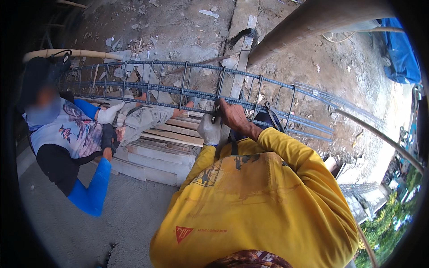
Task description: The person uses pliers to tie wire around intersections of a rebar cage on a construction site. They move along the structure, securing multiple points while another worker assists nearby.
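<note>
Faces the steel cage (203, 94), stretched left to right, with right hand (233, 116) over its near edge, left hand (209, 130) just beside; curls both, can't make out around what.

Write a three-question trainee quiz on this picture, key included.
1. True or false: the wearer's right hand is gloved.

2. What are both the wearer's hands at?
A) a bamboo pole
B) a steel bar cage
C) a stack of buckets

3. Fill in: the co-worker is on the wearer's ____ side.

Key:
1. False; that hand is bare, while the left hand wears a pale glove.
2. B
3. left
</note>
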`<state>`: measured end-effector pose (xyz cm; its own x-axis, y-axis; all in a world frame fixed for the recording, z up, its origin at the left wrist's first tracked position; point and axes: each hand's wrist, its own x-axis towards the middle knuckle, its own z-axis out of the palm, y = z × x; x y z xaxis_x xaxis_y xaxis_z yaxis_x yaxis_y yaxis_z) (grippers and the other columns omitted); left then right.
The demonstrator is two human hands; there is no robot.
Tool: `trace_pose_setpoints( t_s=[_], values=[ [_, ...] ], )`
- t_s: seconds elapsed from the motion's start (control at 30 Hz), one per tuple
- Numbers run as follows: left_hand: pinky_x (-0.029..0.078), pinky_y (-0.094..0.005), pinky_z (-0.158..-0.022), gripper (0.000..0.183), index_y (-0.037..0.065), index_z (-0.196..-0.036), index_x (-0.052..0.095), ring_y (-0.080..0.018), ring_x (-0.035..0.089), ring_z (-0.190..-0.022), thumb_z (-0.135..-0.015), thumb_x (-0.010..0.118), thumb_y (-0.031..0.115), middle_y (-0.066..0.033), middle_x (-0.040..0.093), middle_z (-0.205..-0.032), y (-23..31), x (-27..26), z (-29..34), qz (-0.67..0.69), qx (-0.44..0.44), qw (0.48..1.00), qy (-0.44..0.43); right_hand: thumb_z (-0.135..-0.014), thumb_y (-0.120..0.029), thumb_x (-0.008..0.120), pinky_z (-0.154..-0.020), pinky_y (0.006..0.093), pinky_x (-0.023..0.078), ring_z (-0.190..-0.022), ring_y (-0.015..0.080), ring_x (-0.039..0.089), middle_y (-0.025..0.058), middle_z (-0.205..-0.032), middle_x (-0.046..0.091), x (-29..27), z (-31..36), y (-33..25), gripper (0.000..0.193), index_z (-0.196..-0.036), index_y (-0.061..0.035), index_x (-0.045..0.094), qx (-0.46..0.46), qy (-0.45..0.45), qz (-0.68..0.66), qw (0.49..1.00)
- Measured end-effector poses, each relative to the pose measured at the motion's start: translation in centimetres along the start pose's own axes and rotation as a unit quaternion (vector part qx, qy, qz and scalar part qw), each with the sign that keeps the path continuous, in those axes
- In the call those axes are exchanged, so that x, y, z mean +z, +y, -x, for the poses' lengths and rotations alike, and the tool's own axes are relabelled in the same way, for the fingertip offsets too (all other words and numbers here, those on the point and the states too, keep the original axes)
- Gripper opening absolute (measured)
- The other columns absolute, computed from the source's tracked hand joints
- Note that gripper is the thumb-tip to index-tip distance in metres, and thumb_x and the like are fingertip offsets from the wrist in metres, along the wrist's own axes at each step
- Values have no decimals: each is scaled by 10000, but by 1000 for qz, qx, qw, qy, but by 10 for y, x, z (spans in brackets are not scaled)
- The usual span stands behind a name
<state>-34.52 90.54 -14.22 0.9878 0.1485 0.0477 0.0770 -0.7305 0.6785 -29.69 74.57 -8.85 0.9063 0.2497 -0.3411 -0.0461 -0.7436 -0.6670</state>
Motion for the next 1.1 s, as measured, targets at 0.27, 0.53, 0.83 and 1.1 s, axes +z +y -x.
trace_pose_setpoints(
  t_s=[0.27, 0.53, 0.83, 1.1],
  values=[
    [536, -486, -653, 236, 75, -904, 707, -372, 716, -743, -854, 877, 232, -120, 710, -834, 0, 3, -4, -4, -6, 1000, 6, -1010, -144, 658, -742, 556, 580, -886, 485, 749, 284, -880, 733, -31, -29, 0, 342, -1279, 21, 525, -58, -98, 39, 993],
    [533, -491, -649, 217, 81, -900, 700, -377, 702, -728, -846, 873, 202, -115, 694, -821, -2, 10, -5, -3, -11, 999, 31, -1010, -144, 632, -714, 460, 608, -1051, 345, 722, 163, -1053, 719, -27, -27, -6, 307, -1272, -7, 549, -310, 5, 267, 913],
    [513, -497, -655, 217, 65, -834, 661, -389, 689, -712, -842, 857, 159, -128, 664, -744, 18, -5, -12, 13, -57, 998, 7, -947, -228, 734, -743, 551, 608, -841, 508, 755, 295, -887, 759, -23, -36, -15, 368, -1153, 62, 644, 39, -11, -11, 999],
    [531, -471, -665, 177, 32, -951, 738, -361, 713, -723, -895, 822, 177, -165, 706, -799, 23, -39, -39, 99, -25, 990, -96, -941, -151, 816, -538, 344, 472, -572, 173, 626, 110, -746, 738, -27, -13, -9, 186, -1057, -7, 834, 254, -61, -370, 891]
  ],
)
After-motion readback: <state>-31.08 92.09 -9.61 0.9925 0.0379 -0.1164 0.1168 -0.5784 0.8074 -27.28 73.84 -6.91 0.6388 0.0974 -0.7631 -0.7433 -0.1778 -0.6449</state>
